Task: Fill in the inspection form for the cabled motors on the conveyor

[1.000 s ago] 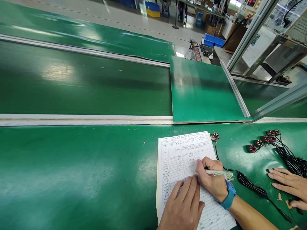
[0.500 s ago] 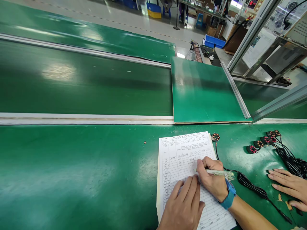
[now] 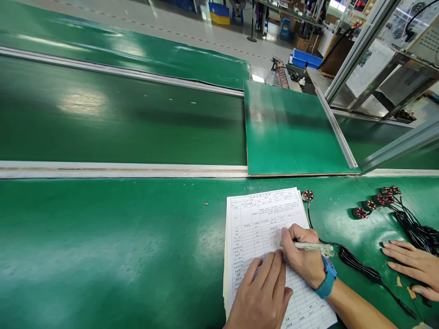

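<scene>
A printed form (image 3: 264, 219) with some handwritten entries lies on the green bench, on top of another sheet. My left hand (image 3: 262, 292) rests flat on its lower part, fingers stretched out. Wearing a blue wristwatch (image 3: 325, 278), my right hand (image 3: 303, 253) grips a pale pen (image 3: 313, 246), and the tip is at the handwritten column; my fingers partly hide it. Just past the form's upper right corner sits a small round part with a ring of dark dots (image 3: 307, 196). Its black cable (image 3: 360, 265) runs down beside my right wrist in a tied coil.
Another person's hand (image 3: 411, 265) lies flat on the bench at right. Behind it are several similar round parts (image 3: 360, 213) with bundled black cables (image 3: 416, 228). A green conveyor belt (image 3: 137, 123) runs beyond the bench, partly covered by a green board (image 3: 298, 132). A metal frame (image 3: 363, 50) stands at right.
Small pale specks on the conveyor belt have shifted to the right. My hands, the pen and the form stay practically in place.
</scene>
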Available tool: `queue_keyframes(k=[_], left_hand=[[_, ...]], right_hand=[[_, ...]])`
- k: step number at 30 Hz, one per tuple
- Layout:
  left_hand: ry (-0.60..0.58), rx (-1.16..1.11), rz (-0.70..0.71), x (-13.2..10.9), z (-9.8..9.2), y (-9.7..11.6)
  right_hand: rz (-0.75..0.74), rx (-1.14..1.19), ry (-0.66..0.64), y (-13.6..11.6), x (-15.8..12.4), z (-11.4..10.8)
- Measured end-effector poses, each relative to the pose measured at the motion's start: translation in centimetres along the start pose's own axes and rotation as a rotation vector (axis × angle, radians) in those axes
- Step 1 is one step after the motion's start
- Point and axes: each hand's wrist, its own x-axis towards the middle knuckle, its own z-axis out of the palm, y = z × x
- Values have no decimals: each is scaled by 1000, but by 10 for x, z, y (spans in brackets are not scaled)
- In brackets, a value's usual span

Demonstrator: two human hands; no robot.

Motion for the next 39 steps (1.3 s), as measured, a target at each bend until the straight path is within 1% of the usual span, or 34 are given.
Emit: queue_keyframes(k=[7,14,20,25,29,34,39], left_hand=[[-4,-2,2,3,-3,0],[3,-3,-1,2,0,-1],[-3,-1,2,4,-2,0],[9,2,13,5,-3,-1],[21,8,13,3,1,-1],[12,7,12,2,1,-1],[18,4,7,2,-1,-1]], right_hand=[[41,-8,-9,0,0,0],[40,20,-38,0,0,-1],[67,-49,-52,2,-2,-1],[137,-223,-127,2,-5,-5],[137,-314,-134,5,-9,-6],[158,-301,-122,12,-14,-5],[190,-272,-117,12,-14,-4]])
